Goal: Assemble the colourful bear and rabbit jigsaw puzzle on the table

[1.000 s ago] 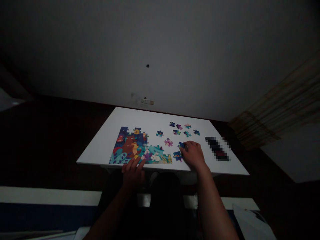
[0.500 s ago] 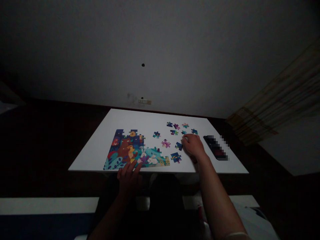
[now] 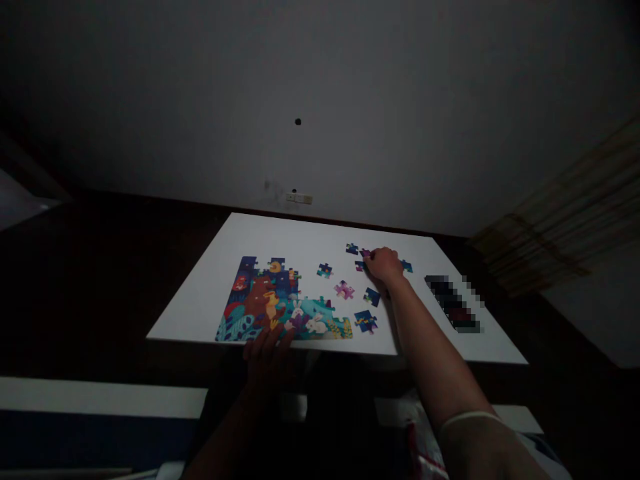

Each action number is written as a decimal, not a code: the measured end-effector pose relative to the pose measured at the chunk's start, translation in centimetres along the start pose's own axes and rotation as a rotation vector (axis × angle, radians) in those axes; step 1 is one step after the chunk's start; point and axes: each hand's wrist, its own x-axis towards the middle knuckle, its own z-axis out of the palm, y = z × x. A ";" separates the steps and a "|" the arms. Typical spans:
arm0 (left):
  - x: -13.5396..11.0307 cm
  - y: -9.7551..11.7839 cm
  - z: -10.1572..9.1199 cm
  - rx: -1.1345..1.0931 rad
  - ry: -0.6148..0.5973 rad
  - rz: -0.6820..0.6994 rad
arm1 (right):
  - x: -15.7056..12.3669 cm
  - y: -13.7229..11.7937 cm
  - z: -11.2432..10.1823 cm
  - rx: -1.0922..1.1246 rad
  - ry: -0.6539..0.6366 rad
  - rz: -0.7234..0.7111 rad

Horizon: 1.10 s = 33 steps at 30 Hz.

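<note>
A partly assembled colourful jigsaw (image 3: 273,303) lies on the white table (image 3: 210,280), toward its near edge. Several loose pieces are scattered to its right, among them a pink one (image 3: 344,289), a blue one (image 3: 371,297) and another blue one (image 3: 365,321). My right hand (image 3: 384,264) is stretched to the far cluster of pieces, fingers curled down over them; what they hold is hidden. My left hand (image 3: 267,347) rests at the table's near edge, fingers flat against the jigsaw's lower border.
A dark blurred rectangular object (image 3: 454,304) lies at the table's right. A grey wall with a socket plate (image 3: 299,198) rises behind the table. The room is dim, with dark floor to the left.
My right hand has moved away from the near blue pieces, farther back to the far cluster of loose pieces. My left hand stays at the jigsaw's lower edge.
</note>
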 end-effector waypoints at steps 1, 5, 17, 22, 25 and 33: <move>0.0 0.2 -0.1 -0.006 -0.014 -0.011 | 0.2 0.1 0.0 0.007 -0.009 0.004; 0.2 0.7 -0.2 0.002 -0.007 -0.011 | 0.5 0.7 0.1 0.040 -0.021 -0.016; 0.5 0.4 -0.5 -0.018 -0.067 -0.020 | -2.7 7.6 -2.6 0.068 0.033 0.137; 0.3 0.1 -0.1 -0.039 -0.053 -0.031 | -3.9 9.8 -2.4 0.013 -0.002 0.093; 0.2 0.0 0.1 -0.039 -0.042 -0.034 | -4.2 9.5 -1.6 -0.001 -0.012 0.034; 0.3 -0.7 0.5 0.017 0.045 0.043 | -2.3 9.1 -1.8 -0.003 -0.036 0.025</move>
